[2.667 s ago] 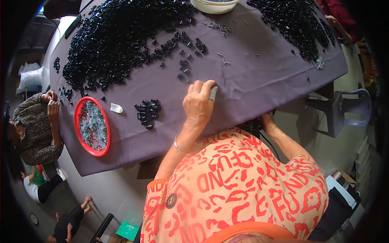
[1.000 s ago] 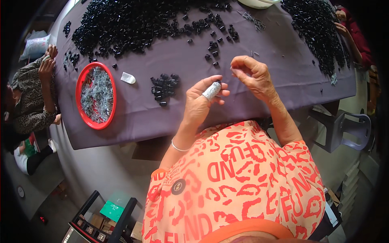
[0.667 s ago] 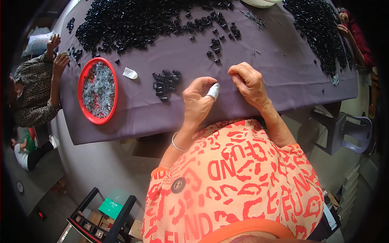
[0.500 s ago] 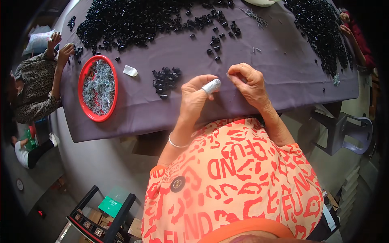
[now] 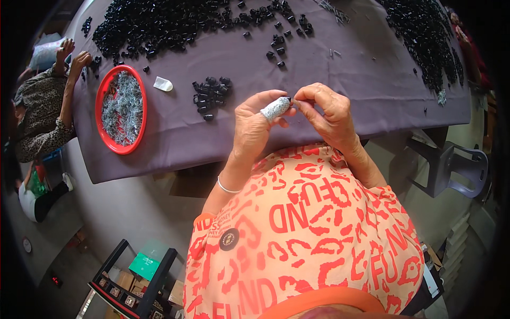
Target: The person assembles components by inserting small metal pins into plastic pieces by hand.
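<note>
My left hand [image 5: 251, 125] is closed in a pinch, its thumb covered by a silvery wrap [image 5: 275, 109]. Between its fingertips a bit of a small black plastic part [image 5: 290, 99] shows; the rest is hidden. My right hand [image 5: 332, 114] pinches right beside that part, its fingertips almost meeting the left ones. What they hold is too small to make out. Left of my hands lies a small cluster of black plastic parts [image 5: 211, 95]. Farther left, an oval red basin [image 5: 99, 114] holds many thin silvery metal pieces [image 5: 122, 109].
A large heap of black parts [image 5: 159, 26] covers the far side of the purple-grey tablecloth [image 5: 223, 141]; another heap [image 5: 419, 42] lies at right. A white rounded piece [image 5: 163, 84] lies near the basin. Co-workers' hands [image 5: 79, 61] are at the left edge. A grey plastic chair [image 5: 451, 165] stands right.
My hands have come together: the right fingertips now meet the left ones, and a black part shows between them. The view has shifted slightly.
</note>
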Available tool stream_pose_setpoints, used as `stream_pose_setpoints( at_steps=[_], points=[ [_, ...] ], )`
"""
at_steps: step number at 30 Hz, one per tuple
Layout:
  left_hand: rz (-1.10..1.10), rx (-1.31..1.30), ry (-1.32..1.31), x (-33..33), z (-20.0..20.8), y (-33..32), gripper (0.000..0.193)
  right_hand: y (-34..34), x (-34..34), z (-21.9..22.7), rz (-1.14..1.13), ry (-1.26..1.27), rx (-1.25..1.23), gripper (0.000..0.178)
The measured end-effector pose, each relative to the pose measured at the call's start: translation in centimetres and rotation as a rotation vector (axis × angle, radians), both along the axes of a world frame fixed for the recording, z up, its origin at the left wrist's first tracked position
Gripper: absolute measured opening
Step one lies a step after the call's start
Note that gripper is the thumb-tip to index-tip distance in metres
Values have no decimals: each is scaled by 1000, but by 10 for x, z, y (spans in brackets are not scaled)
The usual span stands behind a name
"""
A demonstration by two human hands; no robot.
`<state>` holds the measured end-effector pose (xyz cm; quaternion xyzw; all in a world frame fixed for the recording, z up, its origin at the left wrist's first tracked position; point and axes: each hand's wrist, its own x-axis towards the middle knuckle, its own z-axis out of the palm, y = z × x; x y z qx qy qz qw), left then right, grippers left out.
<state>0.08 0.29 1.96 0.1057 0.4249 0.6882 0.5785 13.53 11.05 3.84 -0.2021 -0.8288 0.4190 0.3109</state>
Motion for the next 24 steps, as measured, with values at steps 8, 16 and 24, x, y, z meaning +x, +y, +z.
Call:
stream_pose_setpoints(
  at_steps=[8,16,24],
  points=[
    [43,-40,167,6,-1,-5,14,-5,0,1,4,-52,92,14],
    [81,53,-150,10,-17,-13,17,-8,-4,0,40,-115,159,14],
    [76,-54,-136,10,-15,-10,15,-2,-7,1,109,-165,99,16]
  ],
)
